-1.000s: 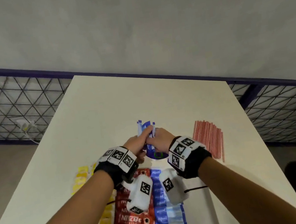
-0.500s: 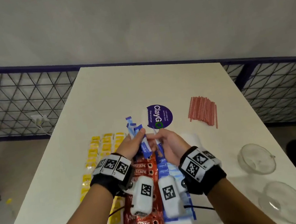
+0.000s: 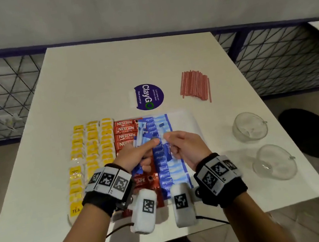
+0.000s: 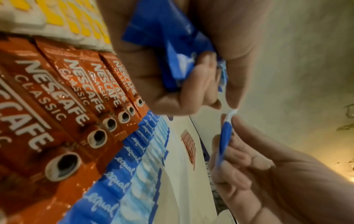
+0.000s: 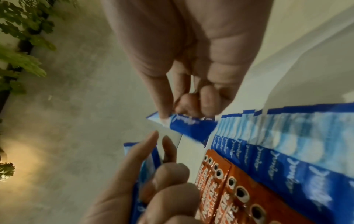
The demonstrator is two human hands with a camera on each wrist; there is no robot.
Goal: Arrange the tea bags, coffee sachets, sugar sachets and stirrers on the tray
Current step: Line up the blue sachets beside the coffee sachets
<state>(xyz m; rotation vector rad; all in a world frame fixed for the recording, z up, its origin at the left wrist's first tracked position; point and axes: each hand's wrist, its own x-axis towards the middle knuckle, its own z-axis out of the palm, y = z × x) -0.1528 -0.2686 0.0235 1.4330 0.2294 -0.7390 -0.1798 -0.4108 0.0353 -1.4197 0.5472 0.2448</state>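
On the white table (image 3: 89, 73), a tray (image 3: 185, 121) carries the blue sugar-sachet row (image 3: 165, 169), long axes crosswise. Directly above it, the right hand (image 3: 187, 147) pinches 1 sugar sachet (image 5: 191, 128), nearer the row; the left hand (image 3: 137, 157) grips a bunch (image 4: 172, 45).

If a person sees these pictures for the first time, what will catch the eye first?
First, the two hands over the tray: the left hand grips a bunch of blue sugar sachets, and the right hand pinches one sachet. Below lie bright rows: yellow tea bags, red coffee sachets, blue sugar sachets.
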